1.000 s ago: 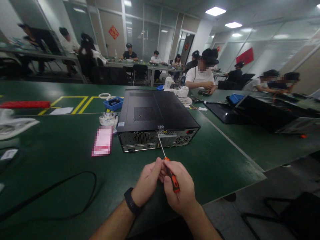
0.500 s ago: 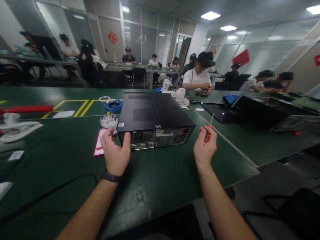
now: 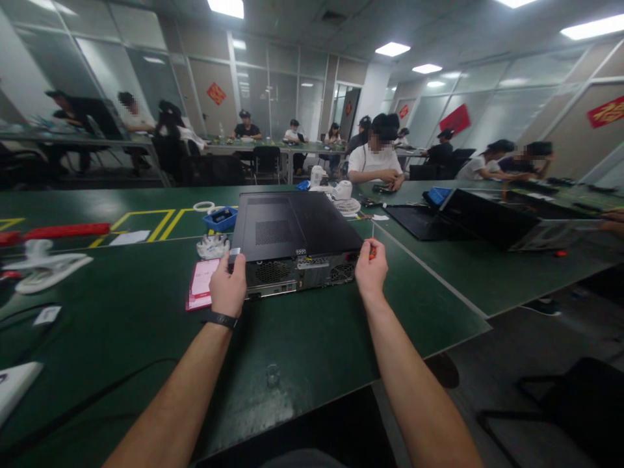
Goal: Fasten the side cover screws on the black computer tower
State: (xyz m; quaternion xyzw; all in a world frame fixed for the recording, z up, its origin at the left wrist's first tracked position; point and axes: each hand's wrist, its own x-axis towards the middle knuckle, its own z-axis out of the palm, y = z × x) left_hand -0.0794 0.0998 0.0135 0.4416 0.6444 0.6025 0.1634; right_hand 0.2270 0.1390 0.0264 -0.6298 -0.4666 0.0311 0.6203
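Note:
A black computer case [image 3: 297,224] lies flat on the green table, its rear panel with vents and ports towards me. My left hand [image 3: 228,284] is at its near left corner, the thumb against the edge and the fingers along the side, partly hidden. At the near right corner my right hand [image 3: 371,268] is closed round a screwdriver [image 3: 372,250]. Only a bit of its orange handle shows; the shaft is hidden. The knuckles of this hand seem to touch the case.
Left of the case are a pink-edged sheet [image 3: 202,281], white gloves [image 3: 213,246] and a blue tray [image 3: 221,219]. A white fan [image 3: 344,200] stands behind it. An opened case [image 3: 507,218] sits to the right. A person [image 3: 377,159] works across the table.
Both hands have moved in to the case's near corners, the right one leftwards with the screwdriver. The screwdriver's shaft no longer shows. The view has tilted up slightly.

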